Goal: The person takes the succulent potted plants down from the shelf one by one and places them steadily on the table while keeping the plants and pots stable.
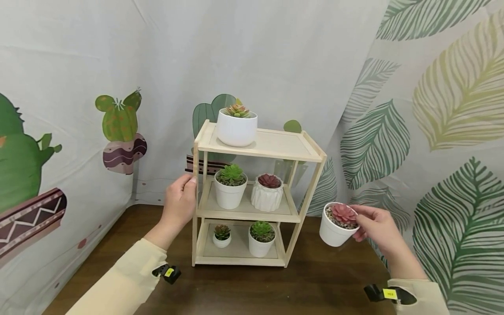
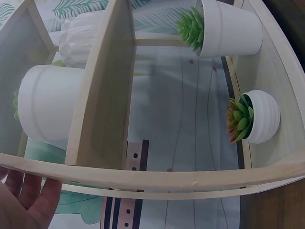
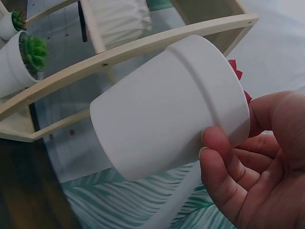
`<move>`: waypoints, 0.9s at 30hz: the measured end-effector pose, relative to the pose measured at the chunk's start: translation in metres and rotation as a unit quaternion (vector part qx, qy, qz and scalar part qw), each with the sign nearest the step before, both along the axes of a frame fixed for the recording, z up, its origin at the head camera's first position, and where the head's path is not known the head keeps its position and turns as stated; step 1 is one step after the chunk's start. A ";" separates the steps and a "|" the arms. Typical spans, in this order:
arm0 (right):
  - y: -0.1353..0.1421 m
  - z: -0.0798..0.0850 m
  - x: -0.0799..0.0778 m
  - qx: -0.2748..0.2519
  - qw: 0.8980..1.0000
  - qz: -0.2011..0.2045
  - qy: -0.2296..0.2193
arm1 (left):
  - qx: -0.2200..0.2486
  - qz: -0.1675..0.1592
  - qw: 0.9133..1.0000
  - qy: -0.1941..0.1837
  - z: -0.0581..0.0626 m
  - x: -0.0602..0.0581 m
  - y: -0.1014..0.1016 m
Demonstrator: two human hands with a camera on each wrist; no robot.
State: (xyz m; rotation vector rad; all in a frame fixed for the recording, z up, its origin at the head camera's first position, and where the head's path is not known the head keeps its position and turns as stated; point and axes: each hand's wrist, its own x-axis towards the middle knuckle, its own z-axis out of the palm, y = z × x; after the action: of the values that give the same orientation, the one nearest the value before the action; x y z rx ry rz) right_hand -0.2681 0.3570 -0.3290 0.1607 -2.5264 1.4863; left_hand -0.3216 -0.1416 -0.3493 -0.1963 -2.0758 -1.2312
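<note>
Pot (image 1: 334,234) held beside the shelf (image 1: 285,139)
Your right fingers (image 3: 217,174) grasp it, tilted — your left fingers (image 2: 31,187) grip the shelf's side.

Two yellow labels, neither legible

No word, brand or number can be read for certain. In the head view, a small bright-yellow rectangular label (image 1: 169,272) sits on a black wrist-worn device (image 1: 175,276) at the left cream fabric sleeve (image 1: 130,271); its mark is too tiny to read. A second small yellow rectangular label (image 1: 390,294), on the black device (image 1: 375,293) at the right cream fabric sleeve (image 1: 423,297), bears short dark characters, too blurred to make out.
</note>
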 end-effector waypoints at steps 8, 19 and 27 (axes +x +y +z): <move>-0.010 -0.052 -0.010 -0.034 0.998 -0.032 -0.033 | -0.006 0.004 1.000 0.007 -0.002 -0.002 -0.001; -0.015 -0.102 -0.007 -0.068 0.993 -0.068 -0.061 | -0.003 0.007 1.000 0.013 -0.004 -0.004 -0.001; -0.014 -0.129 0.002 -0.110 0.986 -0.094 -0.076 | -0.011 0.008 1.000 0.021 -0.003 -0.002 0.000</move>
State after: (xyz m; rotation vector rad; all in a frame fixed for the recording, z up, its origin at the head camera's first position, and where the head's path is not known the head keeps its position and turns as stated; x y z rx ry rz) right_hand -0.2665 0.3429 -0.4575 -0.2282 -2.3846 1.7413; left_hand -0.3239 -0.1414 -0.3525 -0.2141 -2.0514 -1.1849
